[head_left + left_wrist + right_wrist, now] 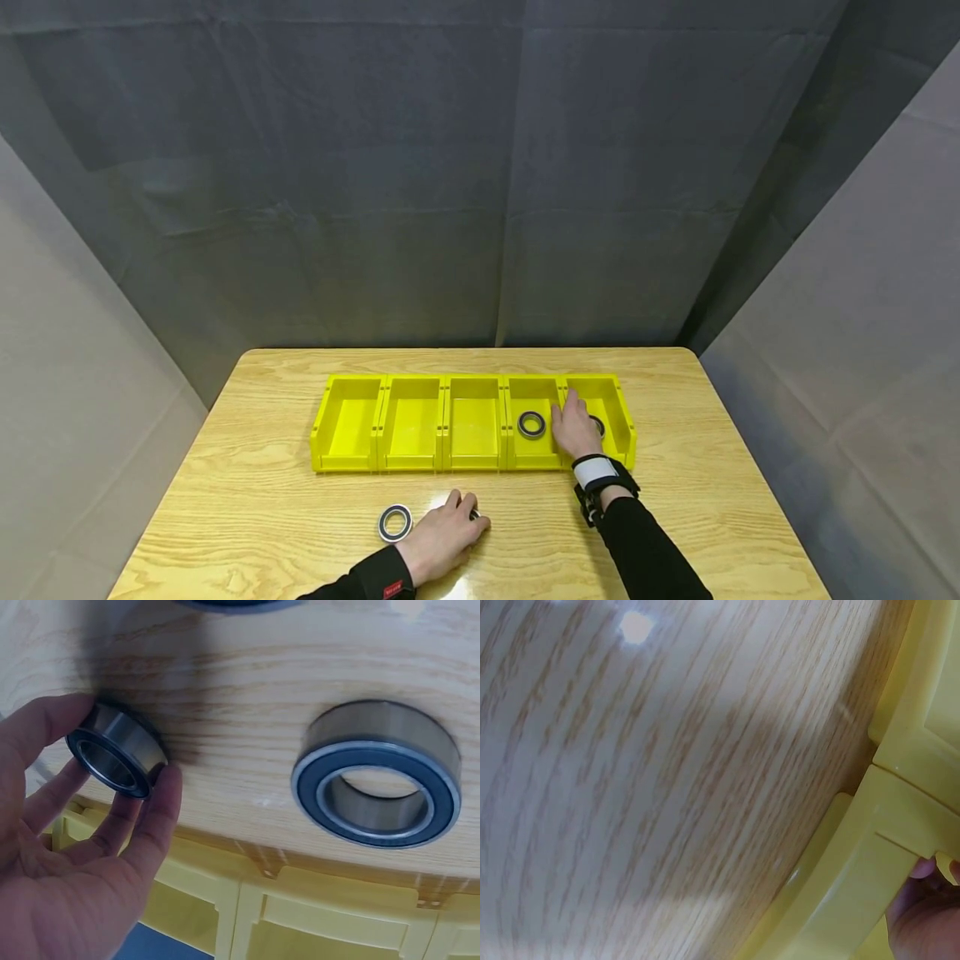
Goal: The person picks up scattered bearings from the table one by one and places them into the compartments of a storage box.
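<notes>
My left hand (pixel 444 537) pinches a bearing (pixel 116 750), a steel ring with a dark seal, between thumb and fingers, tilted close to the tabletop. Beside it a second bearing (pixel 395 523) lies flat on the table. The edge of another bearing (pixel 240 604) shows at the top of the left wrist view. My right hand (pixel 576 429) reaches over the divider between the two rightmost yellow bins, fingers extended. Just right of it, a partly covered bearing (pixel 597 425) lies in the rightmost bin. Another bearing (pixel 532 425) lies in the bin to its left.
A row of several joined yellow bins (pixel 472 462) stands across the wooden table (pixel 255 500), its low front lip facing me. The three left bins show bare floors. Grey cloth (pixel 375 208) hangs behind the table and at both sides.
</notes>
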`<act>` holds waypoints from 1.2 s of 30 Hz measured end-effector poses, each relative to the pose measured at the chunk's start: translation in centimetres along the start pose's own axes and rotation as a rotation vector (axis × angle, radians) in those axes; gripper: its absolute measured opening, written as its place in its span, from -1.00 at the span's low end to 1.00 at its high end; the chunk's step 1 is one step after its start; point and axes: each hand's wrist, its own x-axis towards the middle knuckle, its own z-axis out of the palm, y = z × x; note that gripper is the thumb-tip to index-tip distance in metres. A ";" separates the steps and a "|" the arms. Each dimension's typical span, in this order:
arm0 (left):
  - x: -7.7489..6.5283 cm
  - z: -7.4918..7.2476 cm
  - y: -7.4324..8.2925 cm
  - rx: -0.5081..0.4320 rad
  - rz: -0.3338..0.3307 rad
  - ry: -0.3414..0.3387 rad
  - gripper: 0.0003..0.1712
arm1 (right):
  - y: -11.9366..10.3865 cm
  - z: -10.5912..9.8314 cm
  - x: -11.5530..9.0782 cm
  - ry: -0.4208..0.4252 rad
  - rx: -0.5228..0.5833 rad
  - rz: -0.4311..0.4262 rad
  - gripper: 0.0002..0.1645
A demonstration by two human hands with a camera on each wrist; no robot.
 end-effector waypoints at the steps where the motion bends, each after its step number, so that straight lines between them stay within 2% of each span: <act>1: 0.0 -0.1 0.0 -0.006 -0.001 -0.001 -0.66 | 0.0 0.0 0.0 -0.003 0.001 0.001 -0.29; 15: 0.2 -2.1 0.1 -0.054 -0.007 0.042 -0.85 | 0.0 -0.1 -0.1 0.004 0.005 0.006 -0.29; 22: 0.8 -3.4 -0.9 -0.081 -0.027 0.055 -0.67 | 0.1 0.3 0.0 0.015 0.005 -0.001 -0.30; 30: 1.9 -4.5 -2.0 -0.121 -0.059 0.070 -0.65 | 0.2 0.3 0.1 0.005 0.004 0.006 -0.29; 36: 3.2 -5.3 -2.8 -0.109 -0.079 0.111 -0.64 | 0.1 0.2 0.0 0.009 0.008 0.005 -0.29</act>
